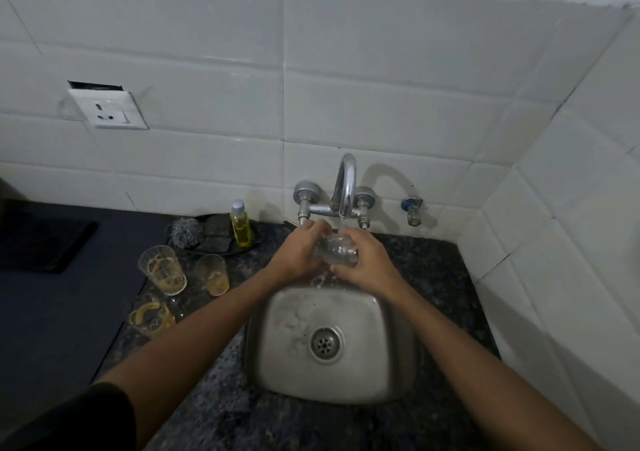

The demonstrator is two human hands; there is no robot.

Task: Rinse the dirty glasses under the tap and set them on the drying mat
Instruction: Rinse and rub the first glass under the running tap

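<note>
Far left: dark rectangular drying mat (41,243) on dark speckled stone worktop (433,277); then three clear stained drinking glasses (162,270) with yellow-brown residue, standing apart from mat, one nearest the front edge; behind them a steel-wool scourer (185,232), dark scrub pads (217,232) and small yellow liquid-soap bottle (240,224). Centre: small square stainless-steel sink (391,346) below curved chrome wall tap (346,184), water running; left hand (299,251) and right hand (363,260) both curled round one clear tumbler (335,250), held on its side under the stream above sink's back edge.
</note>
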